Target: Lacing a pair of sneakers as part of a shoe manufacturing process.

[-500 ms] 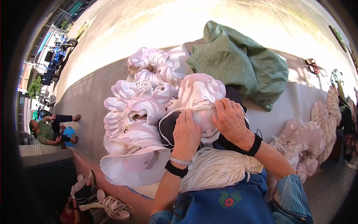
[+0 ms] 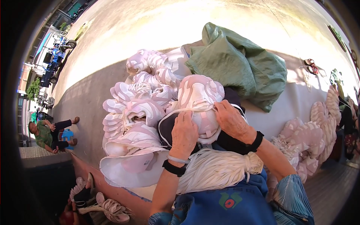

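A pink and white shoe upper (image 2: 200, 92) rests toe away from me on dark cloth at my lap. A white shoelace (image 2: 195, 110) crosses its throat, and a loop of it hangs to the left. My left hand (image 2: 184, 133) is closed at the left edge of the upper, its fingers pinching the lace. My right hand (image 2: 233, 119) is bent over the right edge with closed fingertips on the lace; the exact grip there is partly hidden. Just below both hands a thick bundle of white laces (image 2: 217, 170) lies over my blue apron (image 2: 228, 208).
Many pink and white uppers (image 2: 138, 112) are heaped on the left. A green woven sack (image 2: 240, 63) lies beyond the shoe. More uppers (image 2: 300, 138) are piled at the right. Red sandals (image 2: 311, 67) lie farther off. A person (image 2: 47, 133) sits at the far left.
Both hands stay at the same place on the upper, with only small finger shifts. The whole view has slid slightly left. The seated person at the far left has moved their arms.
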### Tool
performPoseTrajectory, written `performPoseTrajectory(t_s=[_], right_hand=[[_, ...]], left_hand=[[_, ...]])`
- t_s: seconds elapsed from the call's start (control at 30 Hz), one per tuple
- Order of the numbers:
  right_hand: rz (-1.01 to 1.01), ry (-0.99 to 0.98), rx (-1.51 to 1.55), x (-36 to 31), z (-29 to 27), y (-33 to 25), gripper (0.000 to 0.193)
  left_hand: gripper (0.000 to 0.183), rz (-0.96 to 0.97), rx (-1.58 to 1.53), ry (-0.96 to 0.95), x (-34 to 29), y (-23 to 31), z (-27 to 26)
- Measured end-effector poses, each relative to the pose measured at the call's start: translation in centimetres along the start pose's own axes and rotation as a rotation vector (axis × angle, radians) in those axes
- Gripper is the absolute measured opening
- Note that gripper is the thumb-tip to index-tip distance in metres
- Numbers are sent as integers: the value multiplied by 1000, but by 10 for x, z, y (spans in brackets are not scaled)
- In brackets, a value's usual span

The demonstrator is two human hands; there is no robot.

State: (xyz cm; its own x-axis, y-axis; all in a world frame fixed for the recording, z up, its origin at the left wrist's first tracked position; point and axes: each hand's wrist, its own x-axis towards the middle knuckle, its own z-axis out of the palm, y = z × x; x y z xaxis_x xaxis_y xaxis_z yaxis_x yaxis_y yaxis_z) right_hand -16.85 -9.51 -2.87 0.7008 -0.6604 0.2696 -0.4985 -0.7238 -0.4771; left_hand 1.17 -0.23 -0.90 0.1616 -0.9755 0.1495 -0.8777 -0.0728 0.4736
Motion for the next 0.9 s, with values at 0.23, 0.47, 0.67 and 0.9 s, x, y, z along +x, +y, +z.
performPoseTrajectory(t_s=[0.23, 0.47, 0.67, 0.9], right_hand=[[147, 26, -15, -1, -9, -14, 24], [-95, -38, -289, 6, -18, -10, 13], [-189, -136, -411, 8, -13, -5, 14], [-64, -109, -223, 11, -23, -13, 16]], left_hand=[[38, 5, -12, 24, -1, 5, -4], [35, -1, -122, 111, -1, 15, -8], [25, 10, -215, 82, 9, 15, 6], [21, -15, -261, 157, 16, 20, 20]])
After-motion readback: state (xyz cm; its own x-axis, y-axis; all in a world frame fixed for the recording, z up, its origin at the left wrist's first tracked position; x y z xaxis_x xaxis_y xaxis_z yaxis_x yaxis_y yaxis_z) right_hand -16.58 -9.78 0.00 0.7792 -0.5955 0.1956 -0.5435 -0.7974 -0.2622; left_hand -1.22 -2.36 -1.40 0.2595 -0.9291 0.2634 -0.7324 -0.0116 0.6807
